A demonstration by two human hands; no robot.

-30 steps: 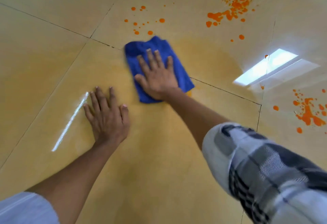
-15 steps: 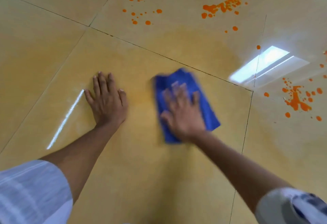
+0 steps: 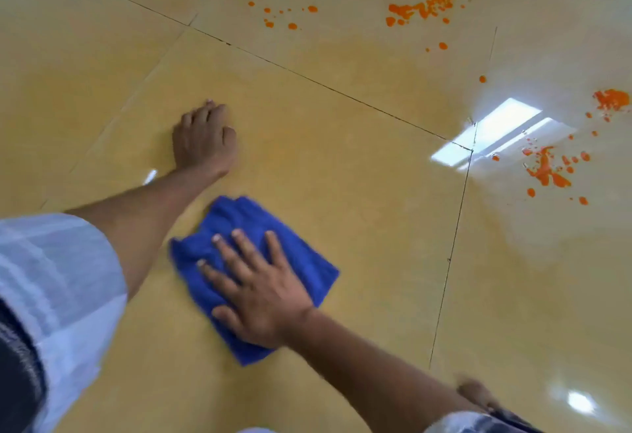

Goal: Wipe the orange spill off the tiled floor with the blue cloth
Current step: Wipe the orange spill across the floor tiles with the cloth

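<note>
Blue cloth (image 3: 253,261) lies under the flat, open right hand (image 3: 260,292); beyond the cloth, the left hand (image 3: 205,140) rests open on the tiled floor (image 3: 359,193)

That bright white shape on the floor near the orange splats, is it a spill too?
In the head view, no: the white patch is a ceiling light mirrored in the glossy tiled floor; a smaller glare spot shines lower right. The orange splats beside it look sharp; the blue cloth looks slightly soft.

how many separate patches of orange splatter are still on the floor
4: small drops top centre, dense patch top right, one at the right edge, one beside the light reflection. More may lie off-frame.
</note>
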